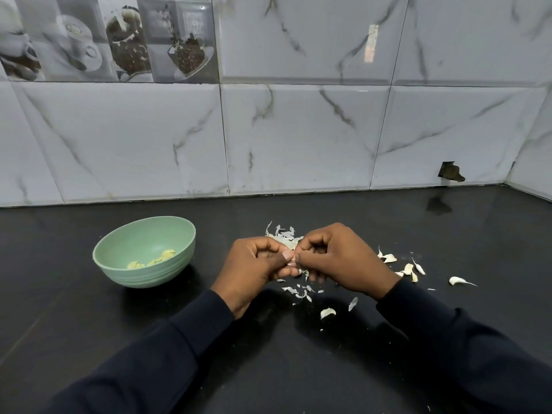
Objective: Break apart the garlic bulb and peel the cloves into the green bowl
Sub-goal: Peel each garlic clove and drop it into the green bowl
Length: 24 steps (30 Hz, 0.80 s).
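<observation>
I judge I'm about partway: a few peeled cloves [165, 254] lie in the green bowl [143, 277], my left hand [257, 264] and right hand [343, 258] pinch one clove [294, 260] in their fingers [284, 254] above the bench [388, 222], and several seemingly unpeeled cloves [456, 281] wait among loose skins [283, 235].

Dim, soft shadows, bowed wide-angle edges

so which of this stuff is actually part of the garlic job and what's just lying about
Job: green bowl, peeled cloves in it, clove pinched between left hand and right hand, unpeeled cloves on counter.
Lying about: skin scraps, chipped wall tile, coffee-picture tiles.
</observation>
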### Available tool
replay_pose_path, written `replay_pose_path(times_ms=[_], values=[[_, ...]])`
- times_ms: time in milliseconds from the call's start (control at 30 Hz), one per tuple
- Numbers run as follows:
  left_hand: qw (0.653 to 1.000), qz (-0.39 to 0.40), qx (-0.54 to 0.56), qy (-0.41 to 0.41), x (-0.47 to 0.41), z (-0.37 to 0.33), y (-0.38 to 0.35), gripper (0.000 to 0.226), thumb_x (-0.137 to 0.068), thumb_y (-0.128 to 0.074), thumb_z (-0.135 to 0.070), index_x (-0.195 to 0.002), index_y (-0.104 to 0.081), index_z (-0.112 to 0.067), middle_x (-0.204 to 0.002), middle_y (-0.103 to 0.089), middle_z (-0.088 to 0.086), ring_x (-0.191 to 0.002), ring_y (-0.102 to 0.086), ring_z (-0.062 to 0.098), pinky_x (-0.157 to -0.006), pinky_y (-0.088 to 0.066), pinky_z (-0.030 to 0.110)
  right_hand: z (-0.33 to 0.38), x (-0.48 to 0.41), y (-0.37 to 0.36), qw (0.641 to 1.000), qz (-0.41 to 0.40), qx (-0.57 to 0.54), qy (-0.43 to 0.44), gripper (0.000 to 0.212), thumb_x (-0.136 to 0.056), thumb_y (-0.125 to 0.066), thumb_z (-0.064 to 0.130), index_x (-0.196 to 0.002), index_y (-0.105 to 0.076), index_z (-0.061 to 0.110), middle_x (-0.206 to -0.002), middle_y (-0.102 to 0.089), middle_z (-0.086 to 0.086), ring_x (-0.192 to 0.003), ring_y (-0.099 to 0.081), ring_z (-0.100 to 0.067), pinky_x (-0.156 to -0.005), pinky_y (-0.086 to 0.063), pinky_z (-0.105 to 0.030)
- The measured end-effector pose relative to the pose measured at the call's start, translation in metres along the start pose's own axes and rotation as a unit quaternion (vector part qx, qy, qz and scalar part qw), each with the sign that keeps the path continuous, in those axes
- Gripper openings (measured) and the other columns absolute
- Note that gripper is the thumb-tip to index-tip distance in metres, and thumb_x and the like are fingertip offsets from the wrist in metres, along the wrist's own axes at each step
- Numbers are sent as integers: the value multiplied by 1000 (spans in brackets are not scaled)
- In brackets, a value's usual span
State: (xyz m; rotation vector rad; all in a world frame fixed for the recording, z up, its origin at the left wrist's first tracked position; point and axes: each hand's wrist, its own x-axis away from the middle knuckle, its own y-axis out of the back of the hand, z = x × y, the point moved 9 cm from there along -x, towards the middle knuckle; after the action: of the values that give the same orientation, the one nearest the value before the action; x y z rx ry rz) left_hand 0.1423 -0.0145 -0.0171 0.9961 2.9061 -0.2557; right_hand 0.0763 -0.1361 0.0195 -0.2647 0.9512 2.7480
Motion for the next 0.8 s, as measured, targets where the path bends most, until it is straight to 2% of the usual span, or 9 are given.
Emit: replay_pose_path(times_ms=[300,400,500,567,667,800], values=[[1000,12,14,17,1,4,-2,10,-96,-62,2,-86,-64,-1,-69,-68,12,-56,-63,11,-57,-51,16,-7,-3,-4,996,-5,-86,4,13,-90,-72,9,-79,-74,3,-62,-68,-15,-54,-61,-22,-49,-47,-24],[1000,2,21,15,0,4,1,10,-96,-62,1,-87,-64,-3,-72,-69,15,-56,-63,12,-56,-51,16,-7,-4,-5,993,-4,-121,8,15,-93,-70,7,-82,-74,-2,-68,-69,-23,-52,-59,-21,-48,-46,-22],[1000,-3,13,4,-2,2,4,12,-96,-62,1,-85,-64,-3,-75,-70,18,-58,-64,14,-57,-52,17,-7,-5,-7,988,3,-152,13,15,-96,-67,4,-85,-74,-5,-73,-70,-22,-55,-60,-23,-49,-48,-21],[1000,-4,5,-1,-3,2,5,13,-96,-63,2,-84,-65,-3,-75,-70,18,-58,-64,14,-57,-52,17,-8,-5,-7,988,2,-157,11,15,-96,-66,3,-85,-74,-5,-72,-70,-19,-57,-60,-26,-49,-48,-22],[1000,-2,-4,-2,-2,3,4,12,-96,-62,2,-85,-65,-2,-74,-70,17,-58,-63,13,-57,-51,17,-9,-6,-7,989,-3,-148,10,16,-95,-65,2,-83,-73,-6,-71,-68,-27,-56,-58,-29,-48,-46,-22],[1000,0,-2,3,-3,6,2,10,-96,-61,3,-87,-64,0,-73,-68,16,-55,-60,12,-56,-48,17,-8,-4,-7,989,-8,-144,8,17,-93,-66,2,-80,-71,-8,-65,-66,-26,-51,-56,-24,-47,-44,-21]])
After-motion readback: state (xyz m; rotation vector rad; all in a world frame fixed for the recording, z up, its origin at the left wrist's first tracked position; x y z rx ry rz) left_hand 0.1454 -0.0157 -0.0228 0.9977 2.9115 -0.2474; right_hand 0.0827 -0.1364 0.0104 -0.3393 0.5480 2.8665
